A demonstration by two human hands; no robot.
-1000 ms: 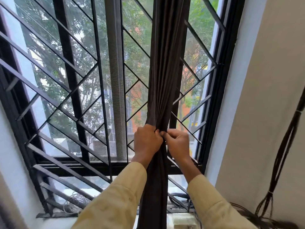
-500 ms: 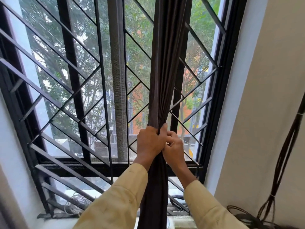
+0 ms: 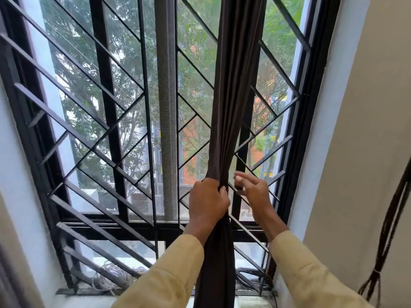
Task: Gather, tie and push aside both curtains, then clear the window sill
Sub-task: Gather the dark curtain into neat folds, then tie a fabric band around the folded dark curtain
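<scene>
A dark brown curtain (image 3: 231,90) hangs bunched into a narrow rope in front of the barred window. My left hand (image 3: 206,201) is clenched around the bunch at about sill height, and the cloth falls on below it between my sleeves. My right hand (image 3: 253,192) hovers just right of the curtain, fingers spread, touching nothing that I can see. The window sill (image 3: 73,296) shows at the bottom left. No second curtain is clearly in view.
Black diagonal window bars (image 3: 106,134) fill the frame behind the curtain. A tangle of grey wire (image 3: 115,278) lies on the sill at the left, black cables (image 3: 246,276) at the right. Dark cords (image 3: 387,230) hang on the beige wall at right.
Both hands were gripping the bunched curtain together. My right hand has let go and moved out to the right with its fingers apart; my left hand keeps its grip.
</scene>
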